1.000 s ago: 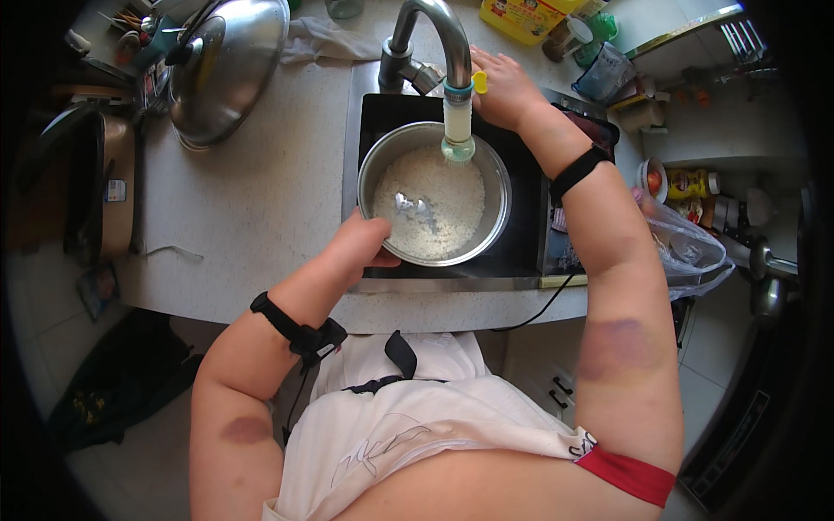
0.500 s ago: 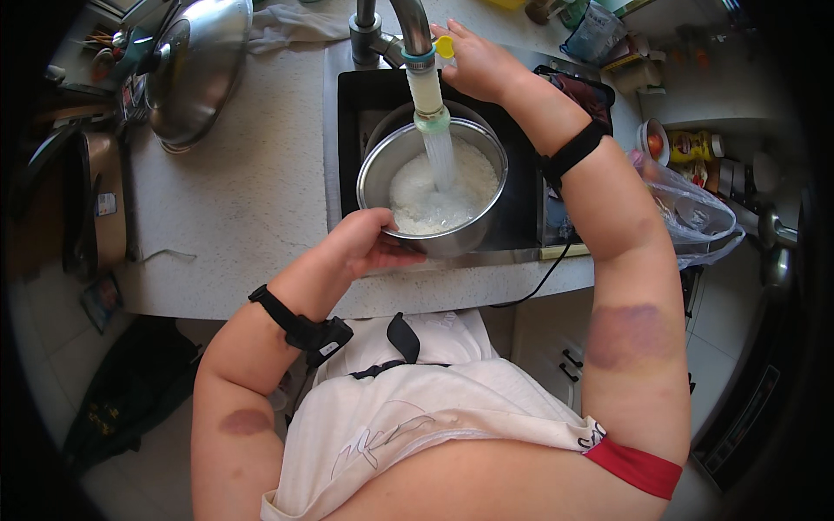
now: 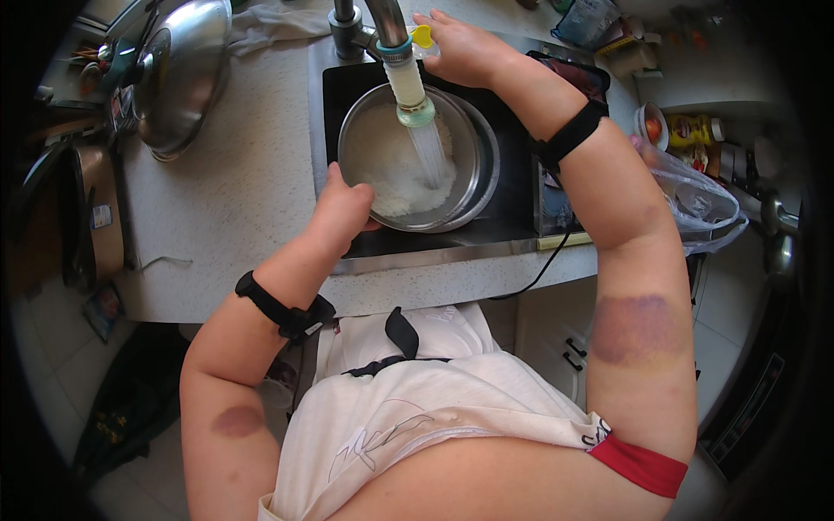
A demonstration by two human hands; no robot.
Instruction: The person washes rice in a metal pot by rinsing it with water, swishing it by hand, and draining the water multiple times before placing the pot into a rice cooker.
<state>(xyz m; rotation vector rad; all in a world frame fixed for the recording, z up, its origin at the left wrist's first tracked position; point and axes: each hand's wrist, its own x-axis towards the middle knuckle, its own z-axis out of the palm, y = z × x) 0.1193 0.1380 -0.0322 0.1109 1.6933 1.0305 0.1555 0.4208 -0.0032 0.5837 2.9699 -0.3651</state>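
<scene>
Two bare hands work at a kitchen sink. Closed on the near left edge of a steel pot (image 3: 466, 174), the left hand (image 3: 343, 208) pinches the rim, thumb above and fingers below against the outer wall. Fingers of the right hand (image 3: 465, 54) stretch behind the faucet (image 3: 387, 22), beside a yellow tab (image 3: 422, 36); from where I stand, I cannot tell whether they grip anything there. Water (image 3: 427, 152) streams from the green-tipped spout extension (image 3: 406, 85) into the pot, falling on white rice (image 3: 404, 200) under cloudy liquid. The pot sits over the black sink basin (image 3: 512, 204), overlapping a second metal vessel (image 3: 489, 165) whose rim shows at its right. Black bands circle both forearms. Left of the sink, across the speckled counter (image 3: 217, 217), a domed steel lid (image 3: 184, 74) stands tilted near a pale cloth (image 3: 282, 26). To the right, beyond the right forearm, a clear plastic bag (image 3: 699, 204) lies near a white bowl (image 3: 641, 122) holding reddish fruit (image 3: 652, 128) and a yellow bottle (image 3: 689, 130).
</scene>
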